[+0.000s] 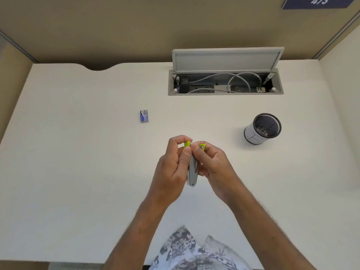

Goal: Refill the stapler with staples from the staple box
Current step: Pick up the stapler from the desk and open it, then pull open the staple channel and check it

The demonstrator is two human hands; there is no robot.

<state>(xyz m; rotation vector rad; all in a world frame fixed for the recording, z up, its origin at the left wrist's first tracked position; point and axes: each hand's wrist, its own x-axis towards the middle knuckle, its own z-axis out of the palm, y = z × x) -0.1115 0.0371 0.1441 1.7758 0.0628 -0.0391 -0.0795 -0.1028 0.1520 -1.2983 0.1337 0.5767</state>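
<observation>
Mesh pen cup [262, 129] right on desk [78, 152]; open cable hatch [226, 72] at back edge.

Bright, even, diffuse light from above; no glare. Soft faint shadows on desk [78, 152] under left hand [171, 168] and right hand [212, 168], and beside pen cup [262, 129]. Overall image slightly soft, compression smear. Wide-angle bend at edges: desk sides and partition [116, 32] lines curve. Sign [319, 1] digits blurred.
</observation>
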